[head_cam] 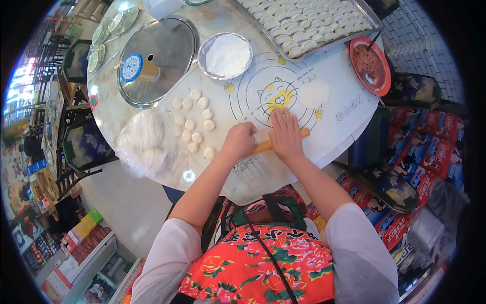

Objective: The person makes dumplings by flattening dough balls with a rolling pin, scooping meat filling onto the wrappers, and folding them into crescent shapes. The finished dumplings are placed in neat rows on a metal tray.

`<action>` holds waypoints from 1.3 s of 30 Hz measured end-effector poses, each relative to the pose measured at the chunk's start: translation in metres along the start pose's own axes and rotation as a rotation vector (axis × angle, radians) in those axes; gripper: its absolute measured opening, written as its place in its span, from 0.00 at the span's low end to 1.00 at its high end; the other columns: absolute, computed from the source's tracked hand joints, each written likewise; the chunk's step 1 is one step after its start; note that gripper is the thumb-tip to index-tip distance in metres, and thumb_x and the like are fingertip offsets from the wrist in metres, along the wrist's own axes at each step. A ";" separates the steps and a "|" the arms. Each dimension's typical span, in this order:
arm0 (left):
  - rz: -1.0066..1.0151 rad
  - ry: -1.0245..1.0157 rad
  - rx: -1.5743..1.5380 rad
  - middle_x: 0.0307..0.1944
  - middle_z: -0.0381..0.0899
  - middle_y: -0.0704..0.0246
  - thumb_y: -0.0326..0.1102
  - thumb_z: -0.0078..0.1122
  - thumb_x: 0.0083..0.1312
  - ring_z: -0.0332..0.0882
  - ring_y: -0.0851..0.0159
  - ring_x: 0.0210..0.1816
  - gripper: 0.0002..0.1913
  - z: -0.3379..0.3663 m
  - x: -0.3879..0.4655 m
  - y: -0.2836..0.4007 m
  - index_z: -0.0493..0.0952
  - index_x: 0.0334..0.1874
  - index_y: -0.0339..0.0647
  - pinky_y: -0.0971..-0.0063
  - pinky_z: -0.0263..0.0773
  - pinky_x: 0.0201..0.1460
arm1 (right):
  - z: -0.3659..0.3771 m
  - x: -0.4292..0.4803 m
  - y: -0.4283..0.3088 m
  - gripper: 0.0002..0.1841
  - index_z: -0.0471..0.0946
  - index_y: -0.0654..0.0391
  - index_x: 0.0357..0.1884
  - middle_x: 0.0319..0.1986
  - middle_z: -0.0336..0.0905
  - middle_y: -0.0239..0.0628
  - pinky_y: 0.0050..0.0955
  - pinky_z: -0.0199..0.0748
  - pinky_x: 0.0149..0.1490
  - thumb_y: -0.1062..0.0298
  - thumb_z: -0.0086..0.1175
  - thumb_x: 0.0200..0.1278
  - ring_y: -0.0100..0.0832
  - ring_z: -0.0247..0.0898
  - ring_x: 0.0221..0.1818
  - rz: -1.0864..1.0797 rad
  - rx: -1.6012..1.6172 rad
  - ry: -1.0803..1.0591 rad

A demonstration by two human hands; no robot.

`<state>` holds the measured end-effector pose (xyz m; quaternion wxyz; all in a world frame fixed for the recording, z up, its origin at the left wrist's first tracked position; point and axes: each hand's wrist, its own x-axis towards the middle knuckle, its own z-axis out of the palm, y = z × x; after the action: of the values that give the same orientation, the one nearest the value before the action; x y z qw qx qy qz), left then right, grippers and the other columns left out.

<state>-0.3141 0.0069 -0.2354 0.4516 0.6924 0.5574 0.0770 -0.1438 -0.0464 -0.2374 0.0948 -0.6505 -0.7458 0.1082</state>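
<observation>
My left hand [240, 140] has curled fingers at the edge of a pale piece of dough [262, 134], which is partly hidden between my hands. Under the palm of my right hand [285, 136] a wooden rolling pin [262, 147] is held down, my fingers stretched forward over it. The pin's far end sticks out to the right. A rolled round dough wrapper [314, 93] lies flat on the printed pastry mat [334, 131], beyond my right hand. Several small flattened dough pieces [190, 124] are scattered to the left of my left hand.
A bowl of flour [225, 56], a round metal lid [167, 45] with a paper cup [146, 71] and plastic-wrapped dough [144, 140] stand left of the mat. Rows of dumplings fill a metal tray [291, 57] at back right. Nearby is a red bowl [385, 81] of minced filling.
</observation>
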 end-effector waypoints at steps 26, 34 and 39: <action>0.099 -0.025 0.207 0.33 0.84 0.55 0.31 0.61 0.59 0.82 0.49 0.37 0.08 -0.008 0.009 0.005 0.82 0.38 0.37 0.62 0.78 0.42 | 0.016 0.022 -0.002 0.34 0.61 0.61 0.71 0.74 0.53 0.43 0.50 0.47 0.75 0.55 0.52 0.67 0.47 0.46 0.76 0.030 -0.049 0.053; -0.048 0.028 -0.028 0.33 0.85 0.57 0.33 0.62 0.58 0.83 0.50 0.36 0.08 -0.014 0.003 -0.010 0.83 0.36 0.39 0.61 0.77 0.41 | 0.002 -0.016 -0.002 0.32 0.61 0.61 0.71 0.73 0.54 0.44 0.51 0.48 0.74 0.56 0.51 0.69 0.47 0.46 0.76 -0.039 -0.044 -0.167; 0.088 0.035 0.186 0.33 0.85 0.58 0.32 0.61 0.59 0.82 0.49 0.35 0.08 -0.006 0.009 -0.009 0.82 0.39 0.39 0.61 0.77 0.40 | 0.009 0.030 -0.007 0.33 0.62 0.60 0.71 0.74 0.54 0.42 0.51 0.46 0.75 0.55 0.51 0.69 0.46 0.45 0.76 0.037 -0.069 0.063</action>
<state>-0.3207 0.0177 -0.2421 0.3717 0.7538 0.5389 0.0570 -0.1575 -0.0180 -0.2441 0.0938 -0.6699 -0.7337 0.0635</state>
